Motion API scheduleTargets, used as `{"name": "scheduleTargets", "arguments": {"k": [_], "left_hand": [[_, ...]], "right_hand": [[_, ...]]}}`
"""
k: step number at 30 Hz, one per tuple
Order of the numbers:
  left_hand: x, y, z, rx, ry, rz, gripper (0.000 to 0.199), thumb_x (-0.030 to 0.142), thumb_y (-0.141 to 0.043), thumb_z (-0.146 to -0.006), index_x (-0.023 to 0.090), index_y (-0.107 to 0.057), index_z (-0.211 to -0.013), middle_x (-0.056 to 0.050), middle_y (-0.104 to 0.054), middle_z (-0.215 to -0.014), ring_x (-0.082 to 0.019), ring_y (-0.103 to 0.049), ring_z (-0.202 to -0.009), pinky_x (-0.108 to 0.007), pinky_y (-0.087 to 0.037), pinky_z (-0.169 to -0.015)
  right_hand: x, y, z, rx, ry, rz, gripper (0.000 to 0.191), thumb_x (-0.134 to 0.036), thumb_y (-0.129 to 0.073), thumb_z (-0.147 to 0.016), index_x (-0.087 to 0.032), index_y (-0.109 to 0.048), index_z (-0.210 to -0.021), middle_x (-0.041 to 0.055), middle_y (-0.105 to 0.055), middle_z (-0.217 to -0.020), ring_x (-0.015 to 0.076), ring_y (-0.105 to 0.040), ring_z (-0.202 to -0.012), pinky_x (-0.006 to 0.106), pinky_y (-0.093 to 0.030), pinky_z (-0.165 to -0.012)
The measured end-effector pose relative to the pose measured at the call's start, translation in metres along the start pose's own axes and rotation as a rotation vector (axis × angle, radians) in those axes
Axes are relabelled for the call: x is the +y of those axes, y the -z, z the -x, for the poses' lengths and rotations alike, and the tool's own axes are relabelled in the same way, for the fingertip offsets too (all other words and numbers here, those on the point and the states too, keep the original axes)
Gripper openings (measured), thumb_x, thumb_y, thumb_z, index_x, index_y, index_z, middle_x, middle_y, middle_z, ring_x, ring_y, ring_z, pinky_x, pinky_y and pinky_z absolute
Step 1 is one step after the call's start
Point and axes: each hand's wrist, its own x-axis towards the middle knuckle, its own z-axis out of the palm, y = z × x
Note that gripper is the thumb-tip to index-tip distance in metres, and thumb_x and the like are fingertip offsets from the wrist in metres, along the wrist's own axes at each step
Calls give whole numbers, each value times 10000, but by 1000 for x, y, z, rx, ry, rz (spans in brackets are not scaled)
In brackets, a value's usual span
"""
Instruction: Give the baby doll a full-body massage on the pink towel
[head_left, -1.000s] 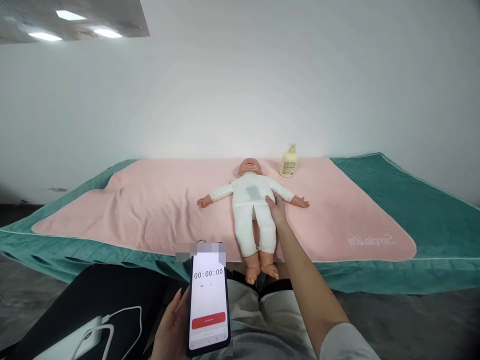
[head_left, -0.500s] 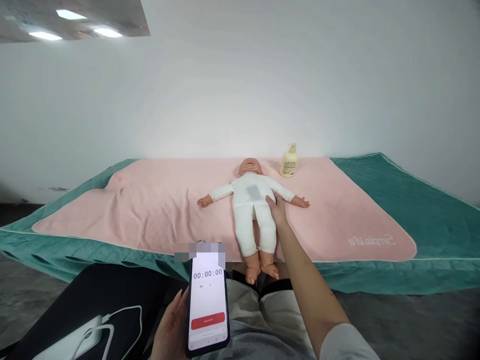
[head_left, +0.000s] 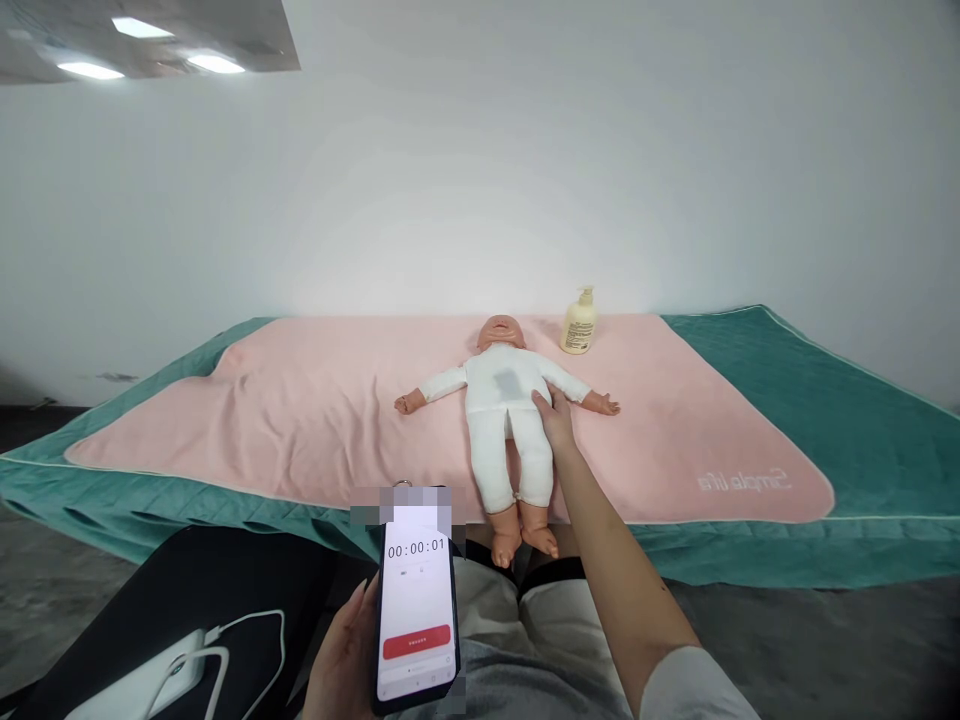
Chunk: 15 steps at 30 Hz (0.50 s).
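Observation:
A baby doll [head_left: 504, 400] in a white suit lies on its back on a pink blanket [head_left: 322, 400], arms spread, feet over the near edge. My right hand [head_left: 555, 418] rests on the doll's side at the waist, thumb and fingers against the cloth; whether it grips is hidden. Low in the view, my left hand [head_left: 346, 650] holds a phone [head_left: 418, 600] upright, its screen showing a timer at 00:00:01 above a red button. A cream pump bottle [head_left: 578, 324] stands beyond the doll's outstretched arm on the right.
Under the blanket is a green quilted cover [head_left: 847, 420] on a bed against a white wall [head_left: 480, 160]. A white power bank [head_left: 142, 682] with cables lies on a black surface [head_left: 225, 580] at the lower left.
The phone's timer has gone from 00:00:00 to 00:00:01. Both hands, the doll and the bottle are where they were.

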Motion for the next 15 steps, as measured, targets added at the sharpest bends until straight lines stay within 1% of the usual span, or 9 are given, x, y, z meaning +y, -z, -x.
{"name": "scheduleTargets", "arguments": {"k": [3,8,10,12,14,15], "left_hand": [[0,5,-2,-22,0,3,625,374,-557,-830,218,-394,-1413,-80,-661,-1203,-330,-600,-1119,-475,-465,-951],[-1,21,-12,-137,-3,-54,600,338,-573,-841,284,-401,-1413,-65,-655,-1222,-325,-594,-1135,-488,-438,-985],[-1,26,-16,-221,5,-35,604,362,-569,-850,281,-392,-1422,-83,-641,-1242,-334,-577,-1157,-508,-409,-1010],[-1,30,-20,-337,22,26,617,461,-508,-872,270,-361,-1440,-105,-604,-1289,-344,-556,-1183,-540,-383,-1022],[-1,34,-22,-439,42,87,648,548,-433,-879,276,-321,-1457,-118,-565,-1333,-347,-553,-1185,-572,-380,-1008],[0,36,-24,-470,46,110,659,563,-417,-879,277,-305,-1462,-122,-556,-1342,-342,-562,-1174,-572,-393,-994]], "right_hand": [[-1,0,0,1,-2,-2,376,-355,-578,-908,-191,-530,-1243,91,-468,-1360,280,-473,-1211,531,-377,-1012],[-5,1,1,-14,-11,-6,365,-352,-580,-908,-193,-535,-1234,91,-483,-1339,268,-501,-1175,510,-410,-987],[-6,1,1,-26,-16,-8,362,-347,-581,-908,-189,-534,-1231,91,-495,-1322,262,-516,-1155,500,-430,-968],[-8,1,2,-35,-24,-11,352,-345,-577,-911,-189,-538,-1224,90,-506,-1308,255,-529,-1137,488,-445,-955],[-9,1,2,-41,-32,-18,345,-345,-575,-913,-187,-542,-1217,89,-518,-1292,249,-542,-1119,478,-457,-942],[-9,1,2,-42,-36,-22,341,-347,-573,-914,-186,-544,-1214,88,-524,-1284,246,-547,-1111,474,-461,-937]]}}
